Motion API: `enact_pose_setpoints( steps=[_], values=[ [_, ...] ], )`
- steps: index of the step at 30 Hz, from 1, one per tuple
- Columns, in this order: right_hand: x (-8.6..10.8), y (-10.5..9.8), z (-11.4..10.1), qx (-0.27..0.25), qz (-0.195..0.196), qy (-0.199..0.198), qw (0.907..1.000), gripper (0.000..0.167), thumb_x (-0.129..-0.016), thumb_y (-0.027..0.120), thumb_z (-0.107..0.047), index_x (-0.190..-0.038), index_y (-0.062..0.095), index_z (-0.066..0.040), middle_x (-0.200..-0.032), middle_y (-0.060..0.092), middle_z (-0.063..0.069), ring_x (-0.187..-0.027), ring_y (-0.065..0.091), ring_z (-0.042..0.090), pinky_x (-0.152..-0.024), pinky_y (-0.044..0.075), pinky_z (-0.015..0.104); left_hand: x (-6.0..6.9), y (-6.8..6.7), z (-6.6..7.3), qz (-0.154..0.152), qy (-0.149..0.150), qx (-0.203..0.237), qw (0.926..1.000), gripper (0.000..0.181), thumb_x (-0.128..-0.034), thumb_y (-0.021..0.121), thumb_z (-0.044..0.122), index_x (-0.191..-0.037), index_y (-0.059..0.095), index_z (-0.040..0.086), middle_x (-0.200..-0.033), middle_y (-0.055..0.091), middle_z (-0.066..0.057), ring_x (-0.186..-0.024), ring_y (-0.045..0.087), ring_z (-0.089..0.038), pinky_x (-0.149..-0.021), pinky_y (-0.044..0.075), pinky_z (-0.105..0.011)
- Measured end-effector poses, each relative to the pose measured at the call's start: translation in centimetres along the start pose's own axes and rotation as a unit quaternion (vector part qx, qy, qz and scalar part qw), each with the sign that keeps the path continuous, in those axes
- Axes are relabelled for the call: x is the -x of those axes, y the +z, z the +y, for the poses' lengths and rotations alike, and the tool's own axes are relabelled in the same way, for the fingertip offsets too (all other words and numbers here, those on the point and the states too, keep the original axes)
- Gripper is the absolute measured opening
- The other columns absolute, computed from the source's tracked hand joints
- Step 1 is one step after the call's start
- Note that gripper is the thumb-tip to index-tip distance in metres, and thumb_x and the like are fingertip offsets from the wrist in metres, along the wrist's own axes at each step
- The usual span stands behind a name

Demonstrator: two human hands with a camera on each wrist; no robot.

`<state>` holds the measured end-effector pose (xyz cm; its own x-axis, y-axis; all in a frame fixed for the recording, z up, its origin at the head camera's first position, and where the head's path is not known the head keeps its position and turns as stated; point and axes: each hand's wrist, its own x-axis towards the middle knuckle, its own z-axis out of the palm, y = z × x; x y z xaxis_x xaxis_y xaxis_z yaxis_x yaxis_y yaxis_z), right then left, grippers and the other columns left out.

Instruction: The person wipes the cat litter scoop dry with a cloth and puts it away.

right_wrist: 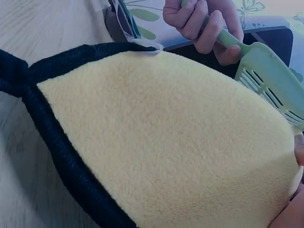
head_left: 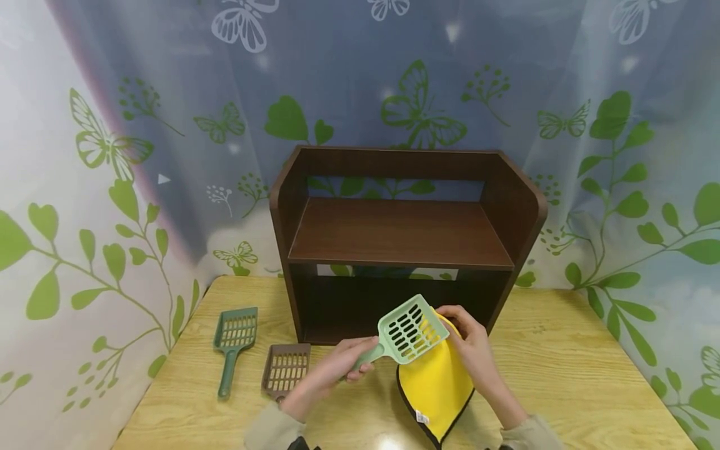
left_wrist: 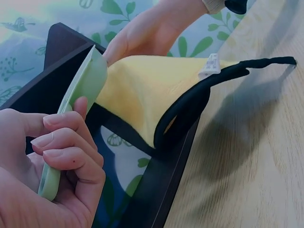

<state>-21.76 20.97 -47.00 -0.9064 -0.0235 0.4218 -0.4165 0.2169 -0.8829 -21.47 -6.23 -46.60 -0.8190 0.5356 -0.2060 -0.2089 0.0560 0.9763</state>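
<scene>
In the head view my left hand grips the handle of a light green slotted litter scoop, its head pointing up and to the right. My right hand holds the upper end of a yellow cloth with black edging and a small white tag. The cloth lies against the scoop head's right side, behind the slots, and its pointed lower end hangs toward the table. In the left wrist view the left fingers curl round the handle. The right wrist view shows the fuzzy cloth close up, most right fingers hidden.
A dark brown two-level shelf stands behind the hands on the wooden table. To the left lie a dark green scoop and a brown scoop, its handle partly covered by the left forearm. A patterned curtain hangs behind.
</scene>
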Motion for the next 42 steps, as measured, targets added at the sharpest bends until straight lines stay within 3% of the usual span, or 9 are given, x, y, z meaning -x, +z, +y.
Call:
enact_pose_setpoints(
  steps=[12,16,20,25,33,37,42],
  values=[
    [-1.5,0.0,-0.1,-0.014,0.004,0.011,0.9998,0.017,-0.101,0.063,-0.008,-0.114,0.067,0.001,-0.104,0.069,0.0,-0.087,0.064,0.007,-0.074,0.052,0.019,0.1,0.1,-0.3,-0.033,0.005,-0.012,0.9994,0.051,-0.1052,0.053,0.038,-0.134,0.061,-0.003,-0.065,0.043,0.004,-0.051,0.027,-0.004,-0.048,0.023,-0.016],
    [-1.7,-0.9,-0.3,0.015,-0.024,-0.01,0.9996,0.015,-0.1,0.064,-0.007,-0.113,0.069,-0.002,-0.104,0.07,0.004,-0.084,0.062,0.008,-0.072,0.053,0.019,0.1,-0.5,-0.3,-0.044,0.008,-0.044,0.998,0.046,-0.1052,0.053,0.038,-0.129,0.065,-0.001,-0.066,0.044,0.004,-0.05,0.027,-0.005,-0.049,0.023,-0.018],
    [-2.1,-1.9,-0.8,0.057,-0.082,-0.043,0.9941,0.015,-0.1,0.063,-0.005,-0.112,0.071,-0.006,-0.106,0.07,0.007,-0.085,0.062,0.008,-0.073,0.053,0.02,0.1,-1.4,-0.1,-0.068,0.023,-0.101,0.9923,0.042,-0.1063,0.052,0.034,-0.122,0.067,-0.001,-0.066,0.046,0.003,-0.05,0.027,-0.006,-0.05,0.024,-0.019],
    [-2.9,-2.5,-1.7,0.108,-0.169,-0.096,0.975,0.018,-0.097,0.065,-0.004,-0.108,0.074,-0.015,-0.106,0.071,0.002,-0.093,0.062,0.009,-0.079,0.053,0.021,0.2,-1.8,0.3,-0.093,0.028,-0.136,0.9859,0.04,-0.1075,0.05,0.032,-0.113,0.069,-0.002,-0.064,0.045,0.003,-0.049,0.026,-0.007,-0.049,0.024,-0.021],
    [-4.1,-0.8,-2.9,0.165,-0.272,-0.151,0.936,0.016,-0.095,0.07,-0.015,-0.106,0.075,-0.025,-0.105,0.071,-0.012,-0.096,0.061,0.008,-0.082,0.052,0.028,0.0,-0.8,0.9,-0.083,0.018,-0.172,0.9815,0.036,-0.1052,0.055,0.034,-0.099,0.073,0.003,-0.064,0.049,0.003,-0.051,0.031,-0.007,-0.05,0.028,-0.021],
    [-4.3,0.6,-3.5,0.188,-0.303,-0.182,0.9164,0.014,-0.094,0.071,-0.019,-0.107,0.074,-0.023,-0.106,0.07,-0.012,-0.097,0.06,0.008,-0.082,0.052,0.029,-0.2,-0.2,1.0,-0.085,0.026,-0.189,0.9779,0.037,-0.1045,0.056,0.035,-0.087,0.069,0.005,-0.063,0.05,0.003,-0.051,0.034,-0.007,-0.051,0.03,-0.02],
    [-4.3,1.6,-4.1,0.23,-0.306,-0.229,0.8949,0.014,-0.091,0.073,-0.019,-0.105,0.075,-0.02,-0.105,0.07,-0.01,-0.095,0.059,0.01,-0.082,0.051,0.029,-0.2,0.0,1.1,-0.069,0.028,-0.195,0.9779,0.04,-0.1037,0.057,0.036,-0.073,0.058,0.01,-0.062,0.05,0.002,-0.051,0.035,-0.008,-0.051,0.031,-0.021]
  ],
)
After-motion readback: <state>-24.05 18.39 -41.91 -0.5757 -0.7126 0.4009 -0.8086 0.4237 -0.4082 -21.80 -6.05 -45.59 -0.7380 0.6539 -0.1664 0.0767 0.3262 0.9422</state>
